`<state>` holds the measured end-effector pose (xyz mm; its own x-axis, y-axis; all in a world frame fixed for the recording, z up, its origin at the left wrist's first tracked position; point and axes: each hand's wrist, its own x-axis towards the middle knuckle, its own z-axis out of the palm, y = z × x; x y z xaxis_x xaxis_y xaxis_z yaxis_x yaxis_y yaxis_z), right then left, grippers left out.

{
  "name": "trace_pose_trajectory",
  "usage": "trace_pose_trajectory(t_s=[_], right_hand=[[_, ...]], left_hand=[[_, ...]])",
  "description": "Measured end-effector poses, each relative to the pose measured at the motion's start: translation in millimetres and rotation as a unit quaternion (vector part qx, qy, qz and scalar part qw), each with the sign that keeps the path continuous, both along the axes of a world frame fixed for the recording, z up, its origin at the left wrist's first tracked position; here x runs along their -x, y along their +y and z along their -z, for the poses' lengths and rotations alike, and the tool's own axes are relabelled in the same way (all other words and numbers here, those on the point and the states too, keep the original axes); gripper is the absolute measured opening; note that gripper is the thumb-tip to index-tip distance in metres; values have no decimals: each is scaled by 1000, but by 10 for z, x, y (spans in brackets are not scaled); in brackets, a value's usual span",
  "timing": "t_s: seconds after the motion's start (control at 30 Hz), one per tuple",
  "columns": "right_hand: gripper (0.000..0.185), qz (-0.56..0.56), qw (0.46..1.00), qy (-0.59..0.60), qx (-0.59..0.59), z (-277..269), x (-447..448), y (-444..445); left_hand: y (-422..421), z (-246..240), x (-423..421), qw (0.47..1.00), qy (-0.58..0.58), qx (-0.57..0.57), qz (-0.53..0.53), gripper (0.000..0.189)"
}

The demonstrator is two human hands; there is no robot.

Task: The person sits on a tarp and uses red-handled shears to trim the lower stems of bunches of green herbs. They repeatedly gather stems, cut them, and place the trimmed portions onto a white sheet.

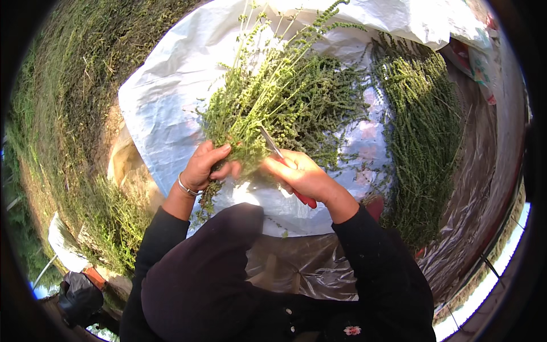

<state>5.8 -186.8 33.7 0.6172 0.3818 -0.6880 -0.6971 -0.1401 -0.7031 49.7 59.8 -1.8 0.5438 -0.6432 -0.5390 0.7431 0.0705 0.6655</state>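
Observation:
My left hand (209,164), with a metal bracelet at the wrist, is closed around the lower part of a bunch of green leafy stems (256,98). Close by on the right, my right hand (299,171) grips red-handled scissors or shears (271,141), the metal blade pointing up and left into the stems. My right fingertips are blurred beside the bunch. Under the hands and plants lies a white plastic sheet (158,94). A darker heap of cut herb stems (324,102) lies on it behind the bunch.
A long pile of green stems (423,145) lies to the right, beside clear plastic film (474,188). Grass and weeds (64,128) cover the ground at left. A dark bag-like object (79,297) is at lower left, below a white sheet piece (66,243).

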Motion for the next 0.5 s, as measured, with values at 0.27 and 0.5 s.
trace_pose_trajectory(t_s=[0.27, 0.5], right_hand=[[24, 113, 993, 42, 15, 179, 192, -111], [30, 142, 985, 7, -96, 151, 72, -227]], left_hand=[[-17, -10, 11, 1000, -3, -8, -20, 26], [26, 14, 71, 1000, 1, -8, -18, 26]])
